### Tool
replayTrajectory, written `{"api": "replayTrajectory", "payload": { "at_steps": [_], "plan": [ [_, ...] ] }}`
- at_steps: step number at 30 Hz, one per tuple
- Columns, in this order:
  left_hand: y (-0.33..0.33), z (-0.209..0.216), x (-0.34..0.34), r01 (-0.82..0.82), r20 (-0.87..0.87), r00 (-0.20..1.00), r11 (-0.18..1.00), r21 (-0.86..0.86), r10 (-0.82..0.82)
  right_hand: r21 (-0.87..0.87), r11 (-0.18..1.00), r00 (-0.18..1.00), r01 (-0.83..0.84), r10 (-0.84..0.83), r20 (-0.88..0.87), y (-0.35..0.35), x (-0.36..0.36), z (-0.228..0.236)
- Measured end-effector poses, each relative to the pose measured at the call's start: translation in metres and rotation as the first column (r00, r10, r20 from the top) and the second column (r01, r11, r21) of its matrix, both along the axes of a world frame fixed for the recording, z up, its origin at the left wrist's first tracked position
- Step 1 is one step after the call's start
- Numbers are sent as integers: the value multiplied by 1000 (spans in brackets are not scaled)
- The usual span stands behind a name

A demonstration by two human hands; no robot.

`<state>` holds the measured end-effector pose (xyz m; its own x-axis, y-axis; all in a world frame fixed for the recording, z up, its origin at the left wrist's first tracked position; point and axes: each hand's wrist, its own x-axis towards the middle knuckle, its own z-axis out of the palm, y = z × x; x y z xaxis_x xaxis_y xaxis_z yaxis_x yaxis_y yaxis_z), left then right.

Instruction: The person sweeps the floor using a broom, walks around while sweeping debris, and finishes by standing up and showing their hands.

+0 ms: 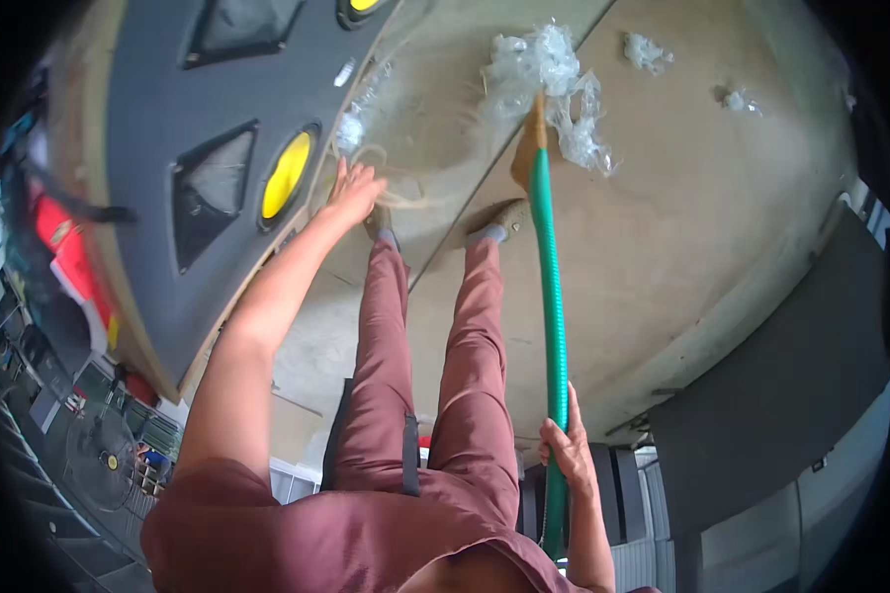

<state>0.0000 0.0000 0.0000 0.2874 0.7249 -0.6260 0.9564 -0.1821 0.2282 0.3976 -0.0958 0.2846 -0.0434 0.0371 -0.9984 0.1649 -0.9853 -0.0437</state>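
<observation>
My right hand (570,450) is wrapped round the green ribbed handle (552,296) of a broom, low on the right side. The broom's brown head (527,153) rests on the floor, its tip against a heap of clear crumpled plastic film (539,64). My left hand (354,193) reaches forward with fingers stretched out, beside the edge of a dark grey panel. Next to those fingers are pale thin loops of strap (405,188), blurred; I see no firm hold on them. More clear plastic (351,128) lies along the panel's edge.
The dark grey panel (148,168) with yellow round inserts (287,178) stands at my left. Loose plastic scraps (646,51) lie on the concrete floor (702,227) at the far right. A fan (109,460) is at the lower left, a dark grey sheet (761,395) at the right.
</observation>
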Motion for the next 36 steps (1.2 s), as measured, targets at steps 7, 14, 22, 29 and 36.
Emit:
{"api": "replayTrajectory", "payload": {
  "at_steps": [7, 14, 22, 29, 36],
  "plan": [
    [-28, 122, -57, -154, 286, 954, 962, 226, 86, -274, 907, 889, 321, -388, -242, -12, 39, 26],
    [-45, 186, -67, -288, 307, 935, 885, 366, 178, -238, 969, 857, 60, -173, -486, 26, 13, -60],
    [-58, 201, -60, -304, 322, 926, 896, 324, 197, -161, 987, 785, -11, -91, -612, 16, -81, -142],
    [-76, 200, -65, -329, 285, 928, 888, 320, 241, -8, 999, 915, 48, -47, -400, -8, -72, -77],
    [-81, 205, -71, -322, 297, 927, 894, 312, 230, -102, 994, 888, -44, -7, -460, -23, -83, -26]
  ]
}}
